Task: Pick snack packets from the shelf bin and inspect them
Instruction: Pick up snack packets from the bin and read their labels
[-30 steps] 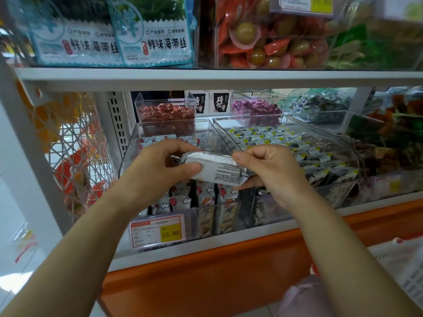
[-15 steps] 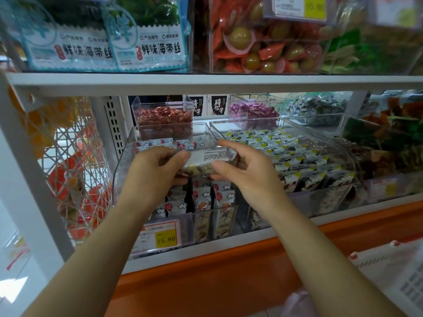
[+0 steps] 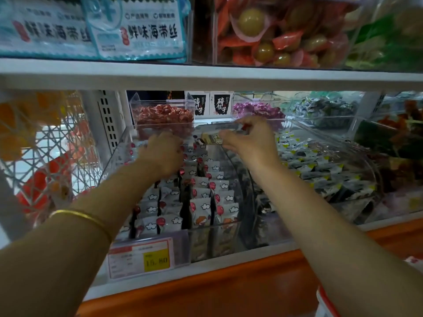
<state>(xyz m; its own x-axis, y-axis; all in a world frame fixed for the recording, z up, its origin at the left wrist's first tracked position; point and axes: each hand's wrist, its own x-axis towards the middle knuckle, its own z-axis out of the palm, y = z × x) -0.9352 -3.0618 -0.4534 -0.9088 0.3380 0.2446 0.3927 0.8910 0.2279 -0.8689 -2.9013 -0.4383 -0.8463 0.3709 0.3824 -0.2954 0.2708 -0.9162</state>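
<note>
A clear plastic shelf bin (image 3: 113,157) holds several white snack packets (image 3: 201,208) printed with clouds and red balloons, standing in rows. My right hand (image 3: 250,140) is deep over the back of the bin and pinches one small snack packet (image 3: 210,138) by its right end, holding it level above the rows. My left hand (image 3: 163,151) reaches in beside it, back of the hand up, fingers pointing down among the rear packets and hidden from me. A gap separates my left hand from the held packet.
The upper shelf board (image 3: 206,76) hangs low over my hands. A red-candy box (image 3: 162,115) and a purple-candy box (image 3: 258,109) stand behind the bin. A bin of dark packets (image 3: 320,172) lies to the right, a wire basket (image 3: 45,156) to the left, a price tag (image 3: 139,259) in front.
Both hands moved forward from in front of the bin to deep over its back. My left hand let go of the packet, which my right hand alone now holds.
</note>
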